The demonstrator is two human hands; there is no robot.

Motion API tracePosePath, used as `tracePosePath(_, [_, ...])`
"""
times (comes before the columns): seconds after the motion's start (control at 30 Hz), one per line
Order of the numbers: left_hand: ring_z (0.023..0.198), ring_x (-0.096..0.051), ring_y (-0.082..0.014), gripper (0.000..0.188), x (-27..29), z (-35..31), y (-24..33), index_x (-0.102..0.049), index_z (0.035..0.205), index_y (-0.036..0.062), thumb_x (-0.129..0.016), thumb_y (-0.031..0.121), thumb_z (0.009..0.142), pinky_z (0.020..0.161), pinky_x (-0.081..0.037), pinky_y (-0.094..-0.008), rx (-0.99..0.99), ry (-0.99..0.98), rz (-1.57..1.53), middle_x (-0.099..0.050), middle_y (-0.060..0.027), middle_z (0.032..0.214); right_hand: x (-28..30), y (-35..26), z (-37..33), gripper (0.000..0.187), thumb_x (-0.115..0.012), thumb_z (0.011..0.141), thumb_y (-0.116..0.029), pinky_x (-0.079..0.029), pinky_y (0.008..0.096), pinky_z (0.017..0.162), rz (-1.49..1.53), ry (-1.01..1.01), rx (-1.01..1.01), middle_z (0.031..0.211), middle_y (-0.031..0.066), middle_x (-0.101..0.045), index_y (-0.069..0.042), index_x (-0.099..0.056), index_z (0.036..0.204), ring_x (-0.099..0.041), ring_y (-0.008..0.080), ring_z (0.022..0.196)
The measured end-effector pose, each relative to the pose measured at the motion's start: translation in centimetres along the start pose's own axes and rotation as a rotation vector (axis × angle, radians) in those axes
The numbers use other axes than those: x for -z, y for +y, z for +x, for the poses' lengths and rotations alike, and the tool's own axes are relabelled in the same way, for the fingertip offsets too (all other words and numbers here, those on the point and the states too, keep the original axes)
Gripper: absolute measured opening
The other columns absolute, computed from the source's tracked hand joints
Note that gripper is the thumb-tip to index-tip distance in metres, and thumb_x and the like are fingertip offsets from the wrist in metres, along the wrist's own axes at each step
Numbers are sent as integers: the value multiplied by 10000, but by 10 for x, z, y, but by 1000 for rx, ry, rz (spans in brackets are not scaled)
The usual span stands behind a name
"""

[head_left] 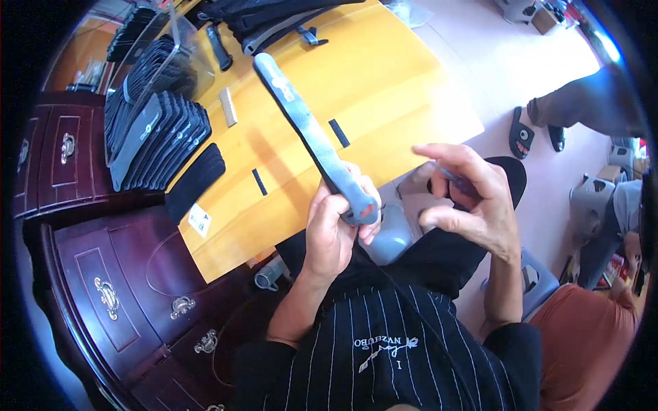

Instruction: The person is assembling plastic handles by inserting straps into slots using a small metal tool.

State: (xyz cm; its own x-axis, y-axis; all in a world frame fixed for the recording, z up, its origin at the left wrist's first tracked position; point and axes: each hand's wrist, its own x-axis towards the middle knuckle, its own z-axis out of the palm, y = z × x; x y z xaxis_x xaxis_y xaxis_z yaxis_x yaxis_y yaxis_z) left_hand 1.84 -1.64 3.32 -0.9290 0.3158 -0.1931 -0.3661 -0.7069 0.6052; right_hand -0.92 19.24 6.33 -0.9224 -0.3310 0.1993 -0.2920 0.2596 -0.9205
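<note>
At the far left stands a dark red wooden cabinet (103,274) with polished panelled drawers and ornate brass pulls. Above it, on the left part of the smooth yellow-orange table (384,89), a row of flat dark pads (161,140) leans stacked on edge, each grey-faced and rounded at the corners, with a clear plastic sheet (179,41) beside them. A black ribbed strip (195,181) lies just below the row, and a small white square label (199,220) sits near the table's front edge. A short pale bar (227,107) and two small black rectangular patches (260,182) rest on the bare wood further in. The left hand (332,226) is closed around the lower end of a long grey strap (308,133), soft-looking and matte, which slants up and away over the table; a small red spot shows at its gripped end. The right hand (469,205) is held just right of it, fingers curled, pinching what seems a thin clear piece, though it is too faint to tell. Beneath both hands lies a grey rounded object (392,236) on the person's black lap.
</note>
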Motion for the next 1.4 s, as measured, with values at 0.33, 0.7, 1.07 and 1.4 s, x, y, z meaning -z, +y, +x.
tracePosePath(0.33, [440, -417, -103, 444, -20, -4, 5, -457, 953, 34, -249, 418, 1033, 430, -351, -214, 163, 49, 216, -469, -49, 592, -49, 1, 24, 423, -772, 731, -12, -371, 214, 514, 189, 53, 137, 697, -5, -509, -69, -670, 1138, -496, 61, 596])
tracePosePath(0.7, [400, -356, -90, 453, 26, -83, 23, -449, 802, 36, -370, 430, 1010, 391, -276, -233, 172, -53, 185, -426, -47, 507, 190, 123, 92, 310, -690, 875, -305, -402, 310, 493, -113, 1242, -277, 626, -40, -490, -40, -596, 747, -472, 85, 551])
tracePosePath(1.07, [348, -301, -115, 542, 26, -41, 15, -403, 820, 59, -311, 569, 978, 351, -255, -252, -25, -49, 274, -377, -55, 457, -15, 93, 145, 121, -576, 840, -130, -488, 424, 580, -950, 367, 77, 873, 89, -592, -106, -502, 932, -643, 288, 804])
tracePosePath(1.4, [437, -364, -107, 579, 43, -46, 8, -432, 1080, 19, -266, 565, 984, 449, -288, -233, -40, -4, 85, -452, -61, 533, -77, 91, 195, 222, -617, 834, -210, -510, 440, 661, -816, 181, -115, 922, 154, -645, -38, -528, 943, -652, 350, 766])
